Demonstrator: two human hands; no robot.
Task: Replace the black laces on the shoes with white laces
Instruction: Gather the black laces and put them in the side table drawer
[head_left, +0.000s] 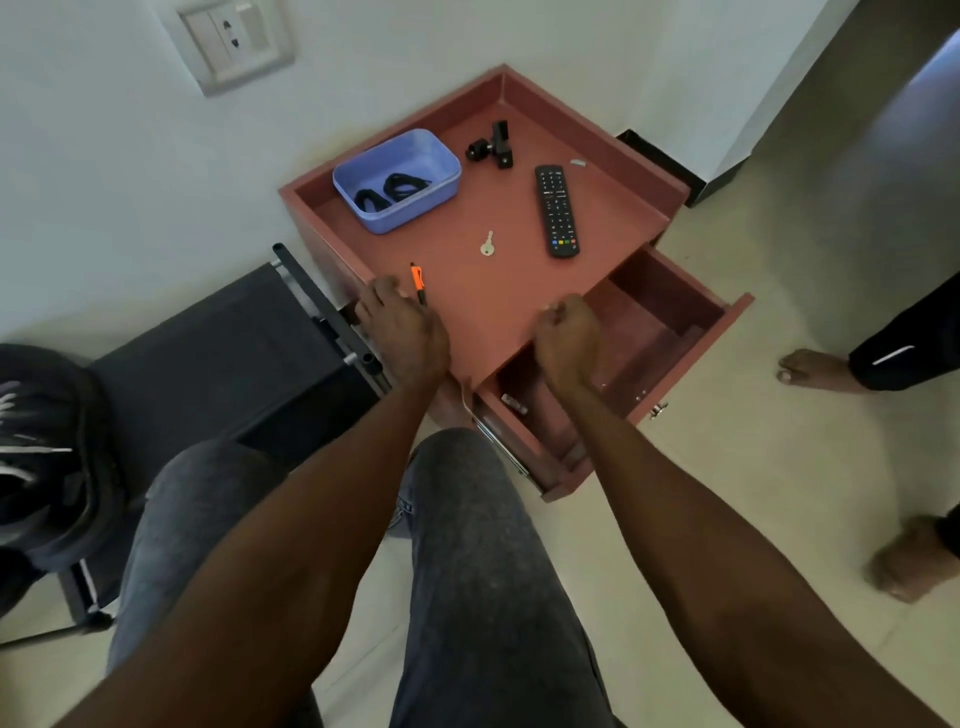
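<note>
Two coiled black laces (392, 189) lie in a blue plastic tub (441, 156) at the back left of a reddish bedside table (488, 291). My left hand (400, 327) rests with its fingers spread on the table's front left corner, beside an orange pen (418, 282). My right hand (566, 338) is curled into a fist at the table's front edge, above the open drawer (675, 332); nothing shows clearly in it. A dark shoe with white strands (41, 447) sits blurred at the far left.
On the table lie a key (487, 244), a black remote (556, 210) and a small black clamp (493, 145). A dark folding chair (234, 353) stands to the left. Another person's bare feet (815, 371) are on the floor to the right.
</note>
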